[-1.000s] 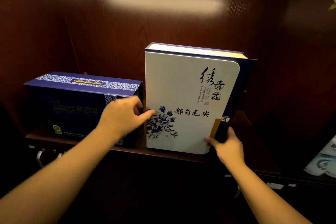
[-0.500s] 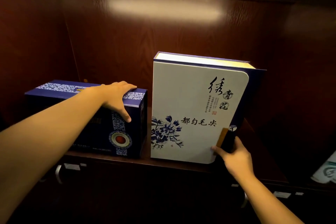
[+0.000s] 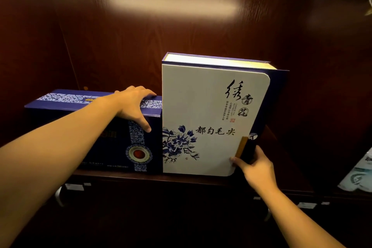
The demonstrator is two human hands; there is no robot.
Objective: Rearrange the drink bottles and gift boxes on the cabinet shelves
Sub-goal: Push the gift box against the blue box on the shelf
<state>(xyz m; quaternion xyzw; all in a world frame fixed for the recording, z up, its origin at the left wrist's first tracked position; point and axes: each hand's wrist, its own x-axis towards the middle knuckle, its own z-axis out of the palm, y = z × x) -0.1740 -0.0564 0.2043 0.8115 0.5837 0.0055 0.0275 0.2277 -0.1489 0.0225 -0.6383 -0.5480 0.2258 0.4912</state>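
A tall white gift box (image 3: 203, 106) with blue flowers and black calligraphy stands upright on the dark wooden shelf (image 3: 281, 179). A low dark blue gift box (image 3: 112, 145) with a patterned band lies to its left, its right end touching the white box. My left hand (image 3: 133, 104) grips the blue box's top right corner, fingers over the top and thumb down the front. My right hand (image 3: 255, 169) holds the white box's lower right corner by the dark spine.
The cabinet's dark wood back panel (image 3: 181, 32) rises behind both boxes. A pale patterned package (image 3: 360, 173) shows at the right edge on a neighbouring shelf. Metal handles (image 3: 59, 195) sit below the shelf's front edge.
My left hand went from the white box's left edge to the blue box's top corner. The blue box has slid right, closing the gap to the white box. My right hand kept its hold.
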